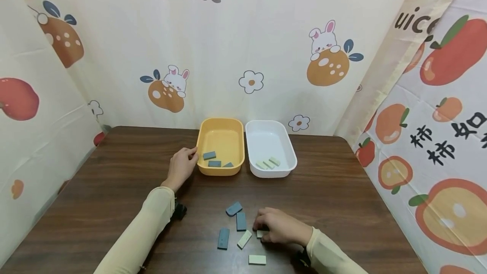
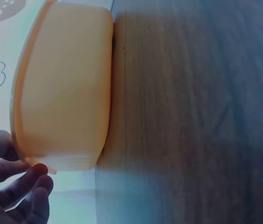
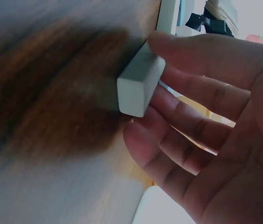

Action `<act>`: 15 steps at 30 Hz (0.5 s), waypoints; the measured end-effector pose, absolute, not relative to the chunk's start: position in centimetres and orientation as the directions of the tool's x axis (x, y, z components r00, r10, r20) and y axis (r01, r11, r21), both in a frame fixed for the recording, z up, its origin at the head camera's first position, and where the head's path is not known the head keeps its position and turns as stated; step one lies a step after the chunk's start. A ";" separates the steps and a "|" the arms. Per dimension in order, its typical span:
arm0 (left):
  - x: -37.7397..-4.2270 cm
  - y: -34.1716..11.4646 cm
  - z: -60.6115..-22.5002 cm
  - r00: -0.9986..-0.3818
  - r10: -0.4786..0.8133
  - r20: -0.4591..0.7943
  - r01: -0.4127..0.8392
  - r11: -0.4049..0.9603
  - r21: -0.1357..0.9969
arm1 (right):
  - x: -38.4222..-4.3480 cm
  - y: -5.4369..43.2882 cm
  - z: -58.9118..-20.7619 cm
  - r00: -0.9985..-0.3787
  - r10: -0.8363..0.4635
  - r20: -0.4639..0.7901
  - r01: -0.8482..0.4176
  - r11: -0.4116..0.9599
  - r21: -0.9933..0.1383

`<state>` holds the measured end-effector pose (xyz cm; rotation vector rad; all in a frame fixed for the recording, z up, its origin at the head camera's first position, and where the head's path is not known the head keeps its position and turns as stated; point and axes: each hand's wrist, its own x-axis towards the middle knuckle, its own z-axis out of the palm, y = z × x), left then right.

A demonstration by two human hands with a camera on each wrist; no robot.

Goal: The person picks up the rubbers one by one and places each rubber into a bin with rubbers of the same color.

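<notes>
A: Your left hand (image 1: 181, 167) pinches the rim of a yellow tray (image 1: 220, 171), just to that hand's right. Why there?

B: You appear to be steadying it. Your fingertips take the side edge, leaving the interior unobstructed around the trio of blue-grey blocks (image 1: 214, 163) at the tray's near end.

A: Your right hand (image 1: 280, 226), nearer your body, closes thumb and fingers about a pale green block (image 3: 138, 84). What explains that hold?

B: You pinch it between thumb on one side and fingers on the other, a grip that probably suits so slim a piece. Whether it is clear of the tabletop (image 1: 335, 189) cannot be told.

A: Ahead of your right hand, a white tray (image 1: 271, 173) bears pale green pieces (image 1: 274, 161). Why two trays?

B: Colour seems the reason: blue-grey beside your left hand, pale green in the other.

A: And the loose blue-grey blocks (image 1: 241, 221)?

B: You have three, left of your right hand. A loose pale green block (image 1: 244, 239) lies between them and that hand; another pale block (image 1: 257, 260) sits on its near side. Easy reach likely explains the cluster.
</notes>
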<state>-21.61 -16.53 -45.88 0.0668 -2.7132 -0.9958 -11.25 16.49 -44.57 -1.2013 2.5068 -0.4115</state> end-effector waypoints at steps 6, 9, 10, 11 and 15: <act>-21.6 -16.5 -45.8 -0.968 -0.134 0.213 0.037 0.761 0.648 | -11.2 16.5 -44.6 -0.611 -0.769 -0.189 -0.646 0.622 -0.443; -21.5 -16.4 -45.8 -0.968 -0.136 0.211 0.033 0.763 0.645 | -11.2 16.5 -44.6 -0.618 -0.764 -0.185 -0.634 0.623 -0.458; -21.5 -16.4 -45.9 -0.968 -0.137 0.212 0.033 0.763 0.645 | -11.1 16.5 -44.6 -0.618 -0.764 -0.182 -0.633 0.622 -0.462; -21.5 -16.4 -45.9 -0.967 -0.138 0.213 0.034 0.762 0.646 | -11.1 16.6 -44.6 -0.619 -0.765 -0.179 -0.633 0.620 -0.464; -21.5 -16.4 -45.9 -0.966 -0.139 0.218 0.037 0.761 0.648 | -11.2 16.6 -44.5 -0.619 -0.767 -0.166 -0.632 0.613 -0.475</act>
